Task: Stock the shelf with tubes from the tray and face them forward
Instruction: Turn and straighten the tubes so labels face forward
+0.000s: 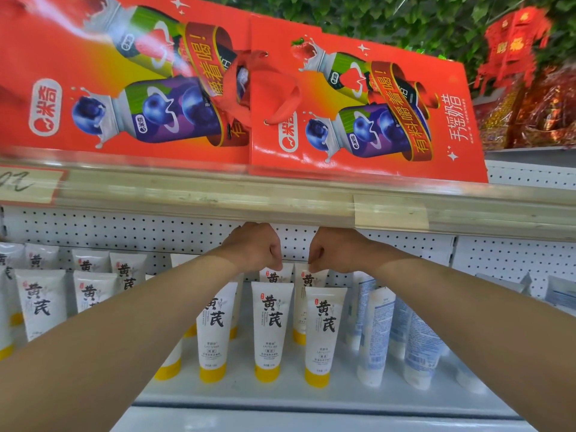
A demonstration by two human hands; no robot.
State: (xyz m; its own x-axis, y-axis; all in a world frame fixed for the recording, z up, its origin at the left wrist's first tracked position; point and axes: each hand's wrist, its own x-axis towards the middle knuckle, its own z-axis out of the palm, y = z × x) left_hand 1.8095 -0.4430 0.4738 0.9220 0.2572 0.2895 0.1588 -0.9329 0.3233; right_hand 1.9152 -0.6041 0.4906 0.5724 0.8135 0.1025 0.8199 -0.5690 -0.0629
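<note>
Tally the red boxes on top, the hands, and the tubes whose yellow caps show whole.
Red boxes: 2
Hands: 2, left hand and right hand
Tubes with whole yellow caps: 3
Total: 7

1 head-worn wide-angle view faces forward and slightly down into a shelf at close range. Both forearms enter from 7 and 5 o'clock, converging near centre. An upper shelf edge crosses the middle; red cartons fill 12 o'clock.
</note>
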